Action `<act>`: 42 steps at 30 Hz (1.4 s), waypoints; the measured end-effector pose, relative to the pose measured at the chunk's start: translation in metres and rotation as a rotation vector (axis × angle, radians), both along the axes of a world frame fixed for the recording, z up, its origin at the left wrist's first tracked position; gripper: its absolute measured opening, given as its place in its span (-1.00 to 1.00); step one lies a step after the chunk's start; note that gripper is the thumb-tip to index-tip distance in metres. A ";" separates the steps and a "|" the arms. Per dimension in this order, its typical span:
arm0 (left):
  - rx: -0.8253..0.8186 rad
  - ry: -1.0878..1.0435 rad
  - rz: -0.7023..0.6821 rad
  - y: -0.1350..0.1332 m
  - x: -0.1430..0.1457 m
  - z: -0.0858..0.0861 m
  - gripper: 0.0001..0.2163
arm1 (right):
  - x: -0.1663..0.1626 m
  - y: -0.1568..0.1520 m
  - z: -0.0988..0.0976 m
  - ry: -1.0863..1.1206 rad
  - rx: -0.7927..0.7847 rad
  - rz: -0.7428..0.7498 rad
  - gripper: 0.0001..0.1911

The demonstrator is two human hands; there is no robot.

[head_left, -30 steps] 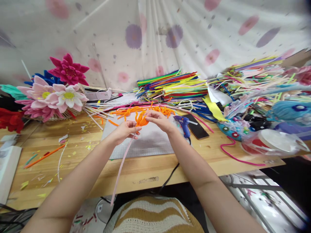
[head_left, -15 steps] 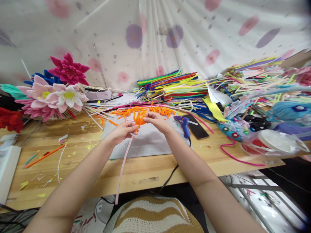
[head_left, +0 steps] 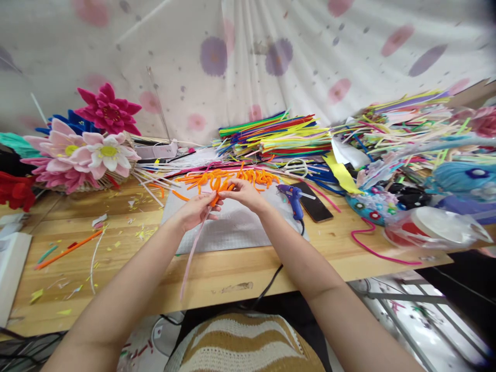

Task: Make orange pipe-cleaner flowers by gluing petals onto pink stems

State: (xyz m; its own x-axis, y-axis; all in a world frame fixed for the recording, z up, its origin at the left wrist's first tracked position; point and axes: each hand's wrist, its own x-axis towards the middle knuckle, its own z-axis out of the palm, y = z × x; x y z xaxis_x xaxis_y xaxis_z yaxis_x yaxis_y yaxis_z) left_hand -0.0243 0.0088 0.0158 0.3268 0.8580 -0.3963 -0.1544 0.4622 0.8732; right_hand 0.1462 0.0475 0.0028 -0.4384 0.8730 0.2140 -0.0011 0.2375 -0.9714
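Note:
My left hand (head_left: 197, 209) is closed round the top of a long pale pink stem (head_left: 190, 259) that hangs down past the table edge. My right hand (head_left: 245, 194) pinches a small bundle of bent orange pipe cleaners (head_left: 218, 190) at the stem's top, so both hands meet over a grey mat (head_left: 240, 227). Just beyond my fingers lies a loose heap of orange pipe cleaner pieces (head_left: 256, 177).
A blue glue gun (head_left: 293, 198) and a black phone (head_left: 314, 207) lie right of my right hand. Stacks of coloured pipe cleaners (head_left: 279, 135) fill the back and right. Finished pink flowers (head_left: 83, 155) sit at the left. A pink cord (head_left: 377, 250) curls near the wooden table's edge (head_left: 232, 289).
Both hands have dropped slightly toward the mat and the orange bundle now sits lower between the fingers. The pink stem's lower end has swung a little left.

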 end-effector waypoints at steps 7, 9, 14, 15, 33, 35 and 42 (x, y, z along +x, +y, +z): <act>0.008 0.003 0.009 -0.002 0.004 0.000 -0.79 | -0.001 0.002 -0.001 -0.030 0.119 -0.147 -0.72; 0.025 0.005 0.023 -0.002 0.006 0.001 -0.81 | -0.002 0.002 -0.004 -0.017 0.110 -0.177 -0.72; 0.064 0.005 0.030 -0.003 0.008 0.002 -0.79 | -0.004 0.003 -0.008 -0.001 0.098 -0.212 -0.71; 0.069 0.007 0.029 -0.003 0.008 0.002 -0.78 | -0.004 0.003 -0.008 -0.005 0.100 -0.213 -0.71; 1.023 0.635 -0.236 0.007 -0.043 0.058 -0.85 | 0.020 0.004 -0.034 0.360 -0.330 -0.124 -0.65; 1.068 0.634 -0.224 0.008 -0.046 0.062 -0.85 | 0.017 0.003 -0.045 0.331 -0.356 -0.122 -0.64; 1.057 0.750 -0.154 0.006 -0.044 0.053 -0.79 | 0.015 0.002 -0.066 0.226 -0.381 -0.117 -0.67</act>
